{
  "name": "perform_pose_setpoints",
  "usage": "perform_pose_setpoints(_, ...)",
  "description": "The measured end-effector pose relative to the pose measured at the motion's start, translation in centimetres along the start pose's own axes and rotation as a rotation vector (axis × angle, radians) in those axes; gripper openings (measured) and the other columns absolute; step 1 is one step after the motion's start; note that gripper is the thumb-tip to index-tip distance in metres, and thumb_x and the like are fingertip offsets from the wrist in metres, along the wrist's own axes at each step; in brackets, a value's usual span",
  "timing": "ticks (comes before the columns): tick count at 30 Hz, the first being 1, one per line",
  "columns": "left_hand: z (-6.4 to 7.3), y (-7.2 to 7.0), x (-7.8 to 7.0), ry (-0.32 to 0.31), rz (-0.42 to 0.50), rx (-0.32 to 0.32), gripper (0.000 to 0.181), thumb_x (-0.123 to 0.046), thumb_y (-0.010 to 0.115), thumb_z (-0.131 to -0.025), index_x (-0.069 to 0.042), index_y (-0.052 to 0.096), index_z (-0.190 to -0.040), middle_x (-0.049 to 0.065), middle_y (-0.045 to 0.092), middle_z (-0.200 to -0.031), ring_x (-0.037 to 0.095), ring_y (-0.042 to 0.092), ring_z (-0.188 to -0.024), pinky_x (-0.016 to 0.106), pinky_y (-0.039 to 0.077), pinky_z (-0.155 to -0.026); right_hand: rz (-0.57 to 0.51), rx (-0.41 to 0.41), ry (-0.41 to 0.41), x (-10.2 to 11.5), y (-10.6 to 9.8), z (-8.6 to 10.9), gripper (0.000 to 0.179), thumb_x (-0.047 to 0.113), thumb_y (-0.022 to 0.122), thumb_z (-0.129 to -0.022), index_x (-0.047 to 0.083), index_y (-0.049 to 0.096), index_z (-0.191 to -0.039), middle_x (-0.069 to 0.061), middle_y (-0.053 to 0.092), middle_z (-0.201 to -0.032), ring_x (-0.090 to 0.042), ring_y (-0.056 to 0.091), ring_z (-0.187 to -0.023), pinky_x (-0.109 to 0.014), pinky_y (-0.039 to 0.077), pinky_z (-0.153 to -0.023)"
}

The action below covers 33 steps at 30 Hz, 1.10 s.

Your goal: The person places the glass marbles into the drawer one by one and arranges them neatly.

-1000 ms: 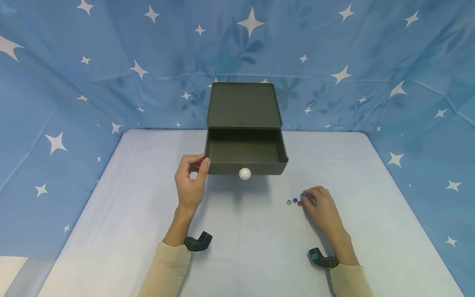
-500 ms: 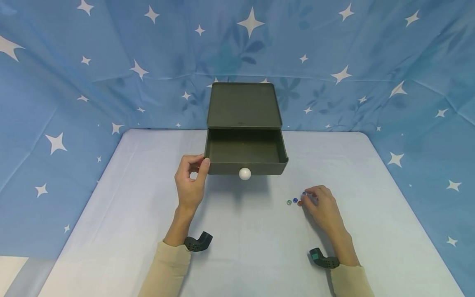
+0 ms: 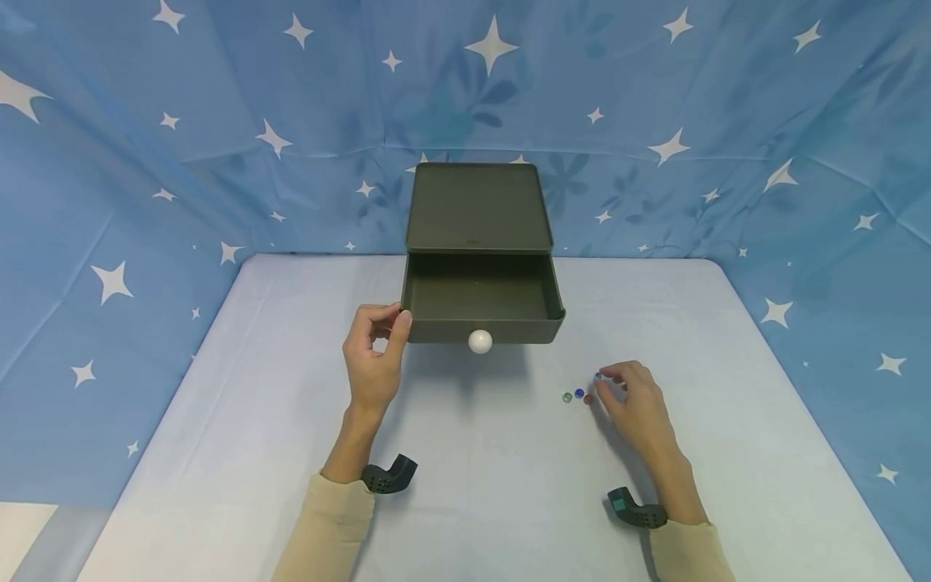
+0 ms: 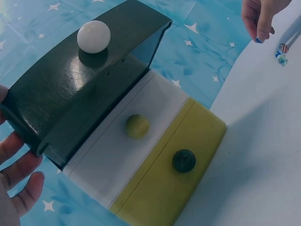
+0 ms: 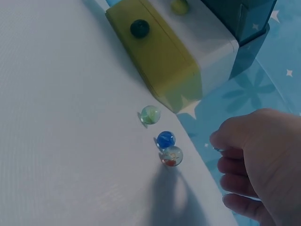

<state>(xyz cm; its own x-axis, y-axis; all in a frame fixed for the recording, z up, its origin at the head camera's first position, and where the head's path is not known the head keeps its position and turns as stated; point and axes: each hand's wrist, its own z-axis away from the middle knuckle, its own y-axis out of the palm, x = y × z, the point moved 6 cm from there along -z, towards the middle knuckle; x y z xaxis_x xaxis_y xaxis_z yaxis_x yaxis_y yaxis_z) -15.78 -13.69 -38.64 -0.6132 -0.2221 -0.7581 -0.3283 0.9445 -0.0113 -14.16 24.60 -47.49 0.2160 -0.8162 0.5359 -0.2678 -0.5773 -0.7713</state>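
Note:
My left hand grips the front left corner of the dark green top drawer, which is pulled out of its cabinet and has a white round knob. Thumb and fingers lie at that corner in the left wrist view. Lower right in the head view, my right hand pinches a blue marble between thumb and finger, mostly hidden in the right wrist view. Beside it on the table lie a greenish marble, another blue marble and a clear marble with red inside.
The drawer cabinet has a white middle drawer with a yellow knob and a yellow bottom drawer with a dark knob, both pushed in. A white cloth covers the table. A blue star-patterned curtain surrounds it.
The right hand has moved slightly up and right in the head view with the blue marble, uncovering more of the red marble. The left hand and drawer stay in place.

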Motion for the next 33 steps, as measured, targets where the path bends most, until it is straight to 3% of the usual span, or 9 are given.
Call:
perform_pose_setpoints(4,0.0,0.0,-0.1,0.003,0.011,-0.005,0.017,-0.003,0.064,-0.092,0.005,0.064,-0.107,0.018,0.062,-0.093,0.006,0.060,-0.087,0.019,0.047,-0.073,-0.020,-0.044,-0.026,0.5,-0.5,-0.1,0.018,0.006,0.071,-0.089,0.000,0.067,-0.105,-0.015,0.066,-0.101,-0.031,0.062,-0.091,-0.044,0.052,-0.076)
perform_pose_setpoints(12,0.1,0.0,-0.1,0.007,0.016,-0.012,0.017,-0.004,0.064,-0.093,0.004,0.065,-0.107,0.019,0.062,-0.093,0.007,0.060,-0.087,0.019,0.047,-0.073,-0.033,-0.091,-0.032,1.3,-1.3,-0.3,0.017,0.011,0.072,-0.089,0.003,0.068,-0.104,-0.011,0.067,-0.101,-0.025,0.062,-0.090,-0.019,0.044,-0.075)
perform_pose_setpoints(24,0.0,0.1,-0.5,0.015,0.000,-0.008,0.016,-0.001,0.064,-0.092,0.006,0.064,-0.106,0.018,0.063,-0.094,0.005,0.060,-0.086,0.018,0.047,-0.074,-0.033,-0.138,-0.032,2.1,-2.0,-0.6,0.016,0.012,0.073,-0.089,0.004,0.068,-0.102,-0.010,0.067,-0.099,-0.023,0.062,-0.090,-0.013,0.042,-0.076)
perform_pose_setpoints(25,0.0,0.0,0.0,0.012,0.004,-0.007,0.016,-0.002,0.065,-0.092,0.004,0.065,-0.107,0.016,0.064,-0.094,0.006,0.060,-0.087,0.019,0.047,-0.074,-0.037,-0.144,-0.038,2.2,-2.1,-0.6,0.016,0.012,0.073,-0.088,0.003,0.068,-0.102,-0.010,0.067,-0.099,-0.024,0.062,-0.090,-0.012,0.041,-0.076)
perform_pose_setpoints(33,0.1,0.0,0.0,0.009,0.002,-0.007,0.017,-0.002,0.065,-0.092,0.005,0.064,-0.107,0.016,0.063,-0.095,0.006,0.060,-0.087,0.019,0.047,-0.074,-0.060,-0.190,-0.096,3.5,-2.8,-1.1,0.016,0.009,0.075,-0.086,0.002,0.069,-0.100,-0.011,0.068,-0.099,-0.023,0.062,-0.090,-0.011,0.040,-0.078)
